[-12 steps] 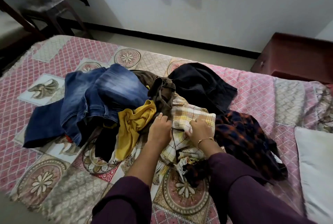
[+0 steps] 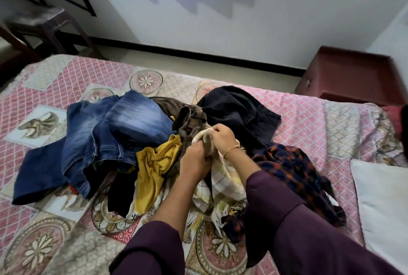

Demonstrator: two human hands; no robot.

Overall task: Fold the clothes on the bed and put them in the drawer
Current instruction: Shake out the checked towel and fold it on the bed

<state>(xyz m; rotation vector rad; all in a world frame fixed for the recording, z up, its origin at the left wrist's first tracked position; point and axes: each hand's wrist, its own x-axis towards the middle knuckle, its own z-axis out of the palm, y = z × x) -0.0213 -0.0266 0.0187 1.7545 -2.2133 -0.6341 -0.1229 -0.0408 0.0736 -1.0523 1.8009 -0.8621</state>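
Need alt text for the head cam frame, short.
Both hands, left hand and right hand, grip a cream checked cloth above a pile of unfolded clothes on a pink patterned bed. Blue jeans lie left, a black garment behind.

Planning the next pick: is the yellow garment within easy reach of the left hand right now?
Probably yes: the yellow garment lies on top, just beside the left hand, but that hand grips the cream checked cloth.

I'm looking at faded blue denim jeans (image 2: 123, 129), a soft matt yellow knit top (image 2: 154, 164), and a woven checked cloth (image 2: 225, 177) with frayed fringe, all on a quilted printed bedspread (image 2: 309, 115). Beyond sits a smooth reddish wooden cabinet (image 2: 353, 75).
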